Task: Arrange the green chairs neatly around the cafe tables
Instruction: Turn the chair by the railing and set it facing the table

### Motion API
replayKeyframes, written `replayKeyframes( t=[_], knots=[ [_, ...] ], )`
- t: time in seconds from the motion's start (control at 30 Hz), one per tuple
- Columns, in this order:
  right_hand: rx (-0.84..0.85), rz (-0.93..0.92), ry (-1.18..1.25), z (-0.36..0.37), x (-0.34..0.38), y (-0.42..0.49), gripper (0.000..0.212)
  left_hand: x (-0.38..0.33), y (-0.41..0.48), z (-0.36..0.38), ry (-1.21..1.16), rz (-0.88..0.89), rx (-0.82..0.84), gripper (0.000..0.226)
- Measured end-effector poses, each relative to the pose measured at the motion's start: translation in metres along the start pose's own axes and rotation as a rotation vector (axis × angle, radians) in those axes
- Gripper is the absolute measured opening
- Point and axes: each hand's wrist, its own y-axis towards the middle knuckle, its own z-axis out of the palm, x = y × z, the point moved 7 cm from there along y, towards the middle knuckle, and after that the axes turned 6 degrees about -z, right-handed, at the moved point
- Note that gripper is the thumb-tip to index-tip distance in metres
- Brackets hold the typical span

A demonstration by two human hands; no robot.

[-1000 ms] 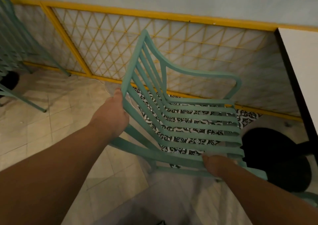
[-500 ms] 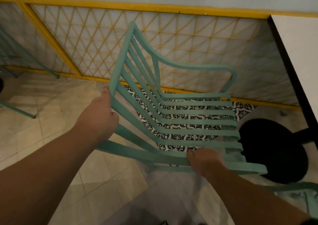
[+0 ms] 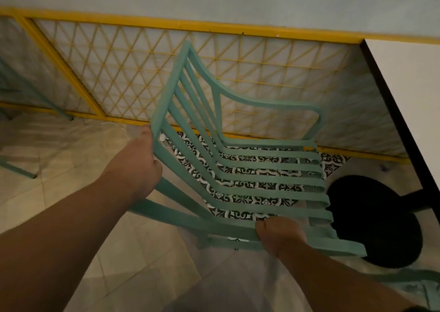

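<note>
1. Change: over the past second the white table top (image 3: 409,92) and its black round base (image 3: 376,223) fill more of the right side of the view. The front edge of the green chair (image 3: 164,99) now overlaps that base. A second green chair (image 3: 57,109) has slipped almost out of view on the left.
2. Meaning: the chair appears to be closing on its table. The likely remaining step is squaring it to the table edge.
3. Position: the chair is beside the yellow lattice fence (image 3: 142,23), over the patterned tiles (image 3: 333,164), with its seat front facing the table.
4. Grip: the left hand (image 3: 135,164) wraps the outer rail of the backrest. The right hand (image 3: 281,233) curls over the near side rail of the seat. Both are closed firmly on the chair.
5. Hidden: the fingertips of both hands lie behind the rails. The chair's legs are concealed, so it cannot be told whether it is lifted or sliding.
6. Cut off: most of the table top is cropped. Only a blurred fragment of a third green chair (image 3: 416,280) shows at the lower right.
</note>
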Motion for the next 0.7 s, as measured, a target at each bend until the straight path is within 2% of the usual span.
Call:
replayKeyframes(
  t=[0.3,0.47,0.53,0.63,0.7],
  knots=[
    [0.001,-0.006,-0.013,-0.018,-0.003,0.015,0.03,-0.011,0.034,-0.004,-0.011,0.038,-0.034,0.075],
    [0.046,-0.005,0.049,-0.017,-0.008,0.014,0.053,-0.01,0.034,-0.006,-0.044,0.072,-0.049,0.068],
    [0.007,0.056,0.256,-0.026,-0.01,0.005,0.045,-0.01,0.033,-0.005,-0.038,0.063,-0.004,0.067],
    [-0.241,0.237,0.688,-0.055,-0.013,-0.025,0.031,-0.008,0.033,-0.005,-0.032,0.103,-0.005,0.078],
    [-0.329,0.247,0.845,-0.083,-0.007,-0.054,0.027,-0.01,0.03,-0.007,0.006,0.149,-0.006,0.081]
  ],
)
